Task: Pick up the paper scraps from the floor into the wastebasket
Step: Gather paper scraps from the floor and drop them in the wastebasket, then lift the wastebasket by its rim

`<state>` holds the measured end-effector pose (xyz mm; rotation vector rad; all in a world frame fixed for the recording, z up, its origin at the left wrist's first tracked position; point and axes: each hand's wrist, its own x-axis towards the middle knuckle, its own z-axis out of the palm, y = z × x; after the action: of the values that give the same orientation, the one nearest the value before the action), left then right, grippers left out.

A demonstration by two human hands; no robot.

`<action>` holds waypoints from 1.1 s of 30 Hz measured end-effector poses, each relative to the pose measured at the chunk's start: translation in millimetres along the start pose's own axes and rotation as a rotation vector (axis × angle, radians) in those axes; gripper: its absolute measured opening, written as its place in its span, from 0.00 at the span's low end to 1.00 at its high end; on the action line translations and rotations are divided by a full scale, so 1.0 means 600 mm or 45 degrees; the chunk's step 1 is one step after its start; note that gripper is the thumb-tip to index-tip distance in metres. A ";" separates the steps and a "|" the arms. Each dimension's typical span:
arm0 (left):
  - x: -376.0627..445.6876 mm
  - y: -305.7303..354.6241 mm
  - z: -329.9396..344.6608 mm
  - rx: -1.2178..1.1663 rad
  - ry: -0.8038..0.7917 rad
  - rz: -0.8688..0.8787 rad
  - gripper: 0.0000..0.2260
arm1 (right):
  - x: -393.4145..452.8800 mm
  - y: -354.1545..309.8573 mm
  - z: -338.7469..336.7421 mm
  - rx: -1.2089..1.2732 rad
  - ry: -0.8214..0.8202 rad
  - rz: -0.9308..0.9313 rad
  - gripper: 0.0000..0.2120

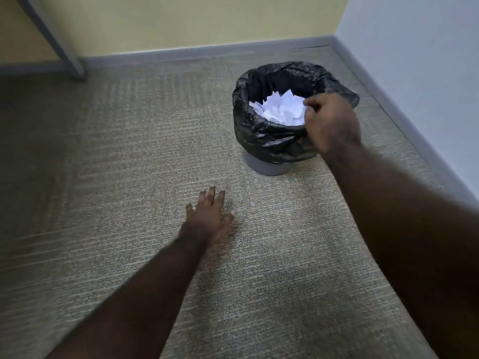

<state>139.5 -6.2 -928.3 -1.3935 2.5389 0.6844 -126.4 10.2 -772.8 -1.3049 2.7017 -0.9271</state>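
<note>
A small grey wastebasket point(267, 167) lined with a black plastic bag point(272, 141) stands on the carpet near the room's corner. Several white paper scraps point(281, 108) lie piled inside it. My right hand point(329, 120) hovers over the basket's right rim, fingers curled, and no scrap shows in it. My left hand point(210, 216) rests flat on the carpet in front of the basket, fingers spread, holding nothing. No loose scraps show on the visible carpet.
Grey-green carpet point(129, 177) fills the view. A grey baseboard point(181, 54) runs along the yellow back wall and the white right wall. A grey furniture leg point(55, 40) slants down at the far left.
</note>
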 end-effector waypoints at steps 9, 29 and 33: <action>-0.001 0.064 -0.224 -0.385 0.127 -0.029 0.28 | -0.028 -0.027 -0.063 0.137 -0.166 0.382 0.12; 0.156 0.237 -0.445 -0.881 -0.183 -0.448 0.26 | 0.090 0.025 -0.042 0.721 -0.715 1.143 0.19; 0.174 0.258 -0.447 -1.023 -0.246 -0.562 0.18 | 0.108 0.022 -0.036 0.930 -0.703 1.272 0.12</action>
<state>-27.1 -138.9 -680.7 -1.8842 1.7450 1.7354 -183.8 -18.8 -745.8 -0.0029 1.8460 -1.0030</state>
